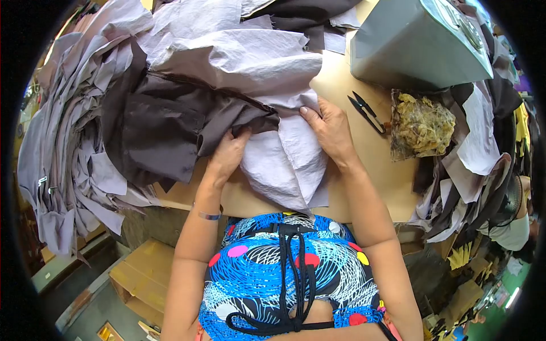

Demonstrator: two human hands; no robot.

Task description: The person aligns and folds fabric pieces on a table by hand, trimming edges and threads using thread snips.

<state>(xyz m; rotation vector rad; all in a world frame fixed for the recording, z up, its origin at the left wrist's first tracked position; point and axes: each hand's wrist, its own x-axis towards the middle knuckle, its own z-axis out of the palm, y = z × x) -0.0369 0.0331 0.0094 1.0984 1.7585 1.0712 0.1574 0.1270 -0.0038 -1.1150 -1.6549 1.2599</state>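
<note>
In front of me lies a partly sewn garment piece, dark brown cloth [162, 133] joined along a dark seam to pale lilac cloth [244, 59]. My left hand [230, 152] is closed on the bunched edge of the dark part, fingers tucked under the fold. My right hand [331, 129] pinches the pale cloth, its thumb on top and the other fingers mostly hidden beneath. Between the hands, a pale panel [284, 162] with a seam down it hangs toward the table's front edge.
To the right lie black thread snips [368, 113] and a clear bag of yellowish material [424, 126]. Behind them stands a grey metal box-like object [418, 48]. Cloth pieces are heaped at the left [85, 131] and right [466, 170]. A cardboard box [142, 273] sits below the table.
</note>
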